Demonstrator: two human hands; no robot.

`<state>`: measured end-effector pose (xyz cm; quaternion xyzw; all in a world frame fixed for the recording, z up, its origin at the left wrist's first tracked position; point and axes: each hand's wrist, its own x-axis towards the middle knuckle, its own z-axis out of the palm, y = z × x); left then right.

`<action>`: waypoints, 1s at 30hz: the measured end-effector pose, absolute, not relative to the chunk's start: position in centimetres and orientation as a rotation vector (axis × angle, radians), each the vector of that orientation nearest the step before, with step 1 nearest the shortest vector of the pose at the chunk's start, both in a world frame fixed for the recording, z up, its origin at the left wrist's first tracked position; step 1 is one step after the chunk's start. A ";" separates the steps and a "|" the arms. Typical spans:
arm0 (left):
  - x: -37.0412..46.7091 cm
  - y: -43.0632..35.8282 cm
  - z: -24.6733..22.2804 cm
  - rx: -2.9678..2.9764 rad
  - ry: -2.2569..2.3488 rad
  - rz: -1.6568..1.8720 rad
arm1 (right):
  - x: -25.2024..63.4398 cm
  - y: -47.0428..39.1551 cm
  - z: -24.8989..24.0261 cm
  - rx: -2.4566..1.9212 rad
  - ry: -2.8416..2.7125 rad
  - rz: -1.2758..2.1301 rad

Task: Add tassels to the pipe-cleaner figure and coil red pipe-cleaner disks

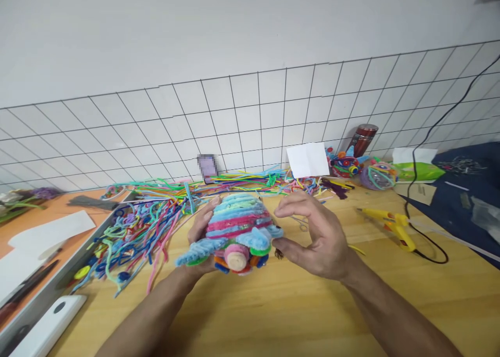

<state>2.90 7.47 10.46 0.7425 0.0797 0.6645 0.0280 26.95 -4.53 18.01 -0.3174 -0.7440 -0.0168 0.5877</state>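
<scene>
Head view: the fingers of the left hand (201,225) are closed around the left side of a rounded craft figure wrapped in fuzzy blue, pale-green and crimson stripes (237,219), with part of that hand hidden behind it. The right hand (318,237) curves into a wide C, its thumb and forefinger spread apart at the figure's right side; the thumb tip lies by a light-blue fuzzy flap (253,238), but whether they touch cannot be told. Both forearms slant inward from the lower edge, the right palm turned toward the figure. The figure is held between the hands, over a pale wooden table (281,315), its round pink-and-beige snout (236,258) facing the wearer. Farther out, a tangle of multicoloured fuzzy stems (135,237) lies to the left, and a yellow glue gun with a black cord (394,228) lies well to the right. Behind stands a dark-red metal flask (363,139).
</scene>
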 end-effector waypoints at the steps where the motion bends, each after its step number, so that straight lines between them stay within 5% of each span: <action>1: 2.8 7.5 10.4 2.295 0.250 2.048 | 26.9 -4.6 18.1 -0.736 -1.743 -0.046; 30: 2.5 7.5 10.5 2.368 0.288 1.938 | 26.8 -4.4 17.8 -0.773 -1.749 -0.090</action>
